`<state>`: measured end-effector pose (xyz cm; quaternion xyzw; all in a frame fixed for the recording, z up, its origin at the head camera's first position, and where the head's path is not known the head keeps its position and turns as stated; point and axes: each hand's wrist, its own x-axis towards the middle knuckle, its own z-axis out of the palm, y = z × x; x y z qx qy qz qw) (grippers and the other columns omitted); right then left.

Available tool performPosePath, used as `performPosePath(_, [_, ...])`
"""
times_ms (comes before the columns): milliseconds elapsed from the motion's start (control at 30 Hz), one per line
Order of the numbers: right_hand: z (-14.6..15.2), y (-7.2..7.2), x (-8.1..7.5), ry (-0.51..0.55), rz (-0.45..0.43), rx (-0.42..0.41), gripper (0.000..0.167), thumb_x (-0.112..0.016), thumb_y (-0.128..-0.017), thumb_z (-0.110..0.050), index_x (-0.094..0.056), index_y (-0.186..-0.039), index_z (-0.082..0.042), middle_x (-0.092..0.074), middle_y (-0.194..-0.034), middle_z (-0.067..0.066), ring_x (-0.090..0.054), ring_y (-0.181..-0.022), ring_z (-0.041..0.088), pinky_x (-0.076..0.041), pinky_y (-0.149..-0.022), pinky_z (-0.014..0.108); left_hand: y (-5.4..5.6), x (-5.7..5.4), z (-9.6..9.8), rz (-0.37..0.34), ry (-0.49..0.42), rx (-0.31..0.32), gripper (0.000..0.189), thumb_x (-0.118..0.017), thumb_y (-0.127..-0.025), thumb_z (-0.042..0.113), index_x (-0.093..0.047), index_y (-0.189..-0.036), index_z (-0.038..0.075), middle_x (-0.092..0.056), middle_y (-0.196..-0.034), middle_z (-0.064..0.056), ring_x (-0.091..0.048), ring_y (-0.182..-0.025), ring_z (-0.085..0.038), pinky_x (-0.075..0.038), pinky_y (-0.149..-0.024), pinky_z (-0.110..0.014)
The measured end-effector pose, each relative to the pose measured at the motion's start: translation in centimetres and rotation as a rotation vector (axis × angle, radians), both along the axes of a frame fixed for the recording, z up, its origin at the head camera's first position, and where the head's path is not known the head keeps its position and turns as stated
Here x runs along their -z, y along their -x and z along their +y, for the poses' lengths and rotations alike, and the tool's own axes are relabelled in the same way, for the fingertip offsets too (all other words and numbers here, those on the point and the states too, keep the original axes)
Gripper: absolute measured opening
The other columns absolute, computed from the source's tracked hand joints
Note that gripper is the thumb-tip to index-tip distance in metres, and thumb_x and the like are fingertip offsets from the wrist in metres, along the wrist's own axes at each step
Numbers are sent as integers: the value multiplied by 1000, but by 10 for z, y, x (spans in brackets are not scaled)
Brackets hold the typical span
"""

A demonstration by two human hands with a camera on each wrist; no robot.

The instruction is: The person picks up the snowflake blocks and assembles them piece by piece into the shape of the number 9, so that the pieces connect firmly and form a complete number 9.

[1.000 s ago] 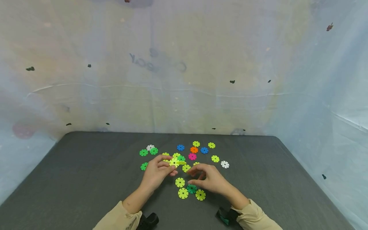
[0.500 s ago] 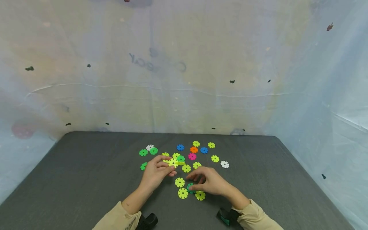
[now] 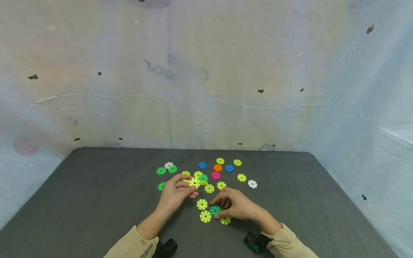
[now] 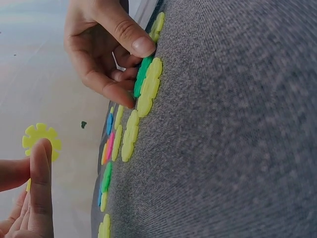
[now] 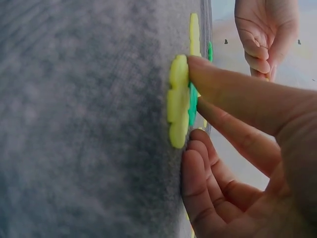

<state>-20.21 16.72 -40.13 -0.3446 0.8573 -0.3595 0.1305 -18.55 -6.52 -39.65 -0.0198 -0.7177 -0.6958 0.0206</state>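
Note:
My left hand (image 3: 175, 191) pinches yellow notched plastic discs (image 3: 194, 182) that are slotted together, raised over the table. In the left wrist view, one such yellow disc (image 4: 34, 136) shows beyond the fingertips. My right hand (image 3: 237, 204) is down at the table, its thumb and index finger at opposite edges of a green notched disc (image 3: 215, 210) that lies flat. One yellow disc (image 3: 225, 220) is partly covered by the right thumb. Left of the green disc lie two more yellow discs, an upper one (image 3: 202, 204) and a lower one (image 3: 205, 216).
Loose discs lie farther back on the dark grey table (image 3: 113, 200): an orange one (image 3: 218, 167), a pink one (image 3: 216, 175), blue, yellow and white ones (image 3: 252, 184). Several green discs (image 3: 161, 171) are on the left. A pale sheet (image 3: 206, 89) hangs behind.
My right hand has come down and slightly nearer, its thumb moving to the green disc's near edge. A yellow disc behind it is uncovered. The left hand has barely moved.

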Motion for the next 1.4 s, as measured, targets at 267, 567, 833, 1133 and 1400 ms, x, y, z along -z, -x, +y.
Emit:
performPosePath(267, [-2,-1,-2,-18,6,-8,26,-81,-78,-21,-70,-101,-14,-59,-93,2,-56,-81,11,-51,-71,21,0,-1,0,-19,-6,-4,34,-70,-83,-2,-60,-116,-4,-70,-82,-22,-71,-68,-27,-58,-66,-36])
performPosePath(567, [-6,-5,-7,-68,86,-52,25,-79,-80,-18,-69,-102,-13,-62,-91,-1,-57,-79,6,-51,-69,20,-1,0,0,-22,-17,-11,35,-69,-83,-4,-60,-117,-5,-70,-83,-23,-71,-67,-27,-59,-66,-36])
performPosePath(833, [-5,-5,-7,-61,90,-56,24,-79,-80,-15,-72,-103,-11,-65,-94,-2,-58,-78,4,-53,-70,20,-2,1,-1,-28,-13,-15,36,-70,-83,-2,-60,-118,-5,-70,-83,-23,-71,-68,-28,-59,-66,-36])
performPosePath(1133, [-4,-4,-5,-29,120,-66,23,-78,-81,-17,-72,-103,-11,-66,-92,-1,-60,-77,5,-53,-69,20,-2,3,-2,-35,-15,-21,36,-70,-83,-3,-60,-117,-4,-71,-81,-21,-71,-69,-30,-58,-65,-34])
performPosePath(1400, [-1,-3,-4,12,149,-65,23,-76,-83,-15,-72,-104,-9,-66,-92,1,-62,-77,7,-54,-70,21,-4,3,-2,-28,-14,-15,35,-70,-83,-3,-60,-116,-5,-70,-79,-22,-71,-68,-30,-58,-65,-35])
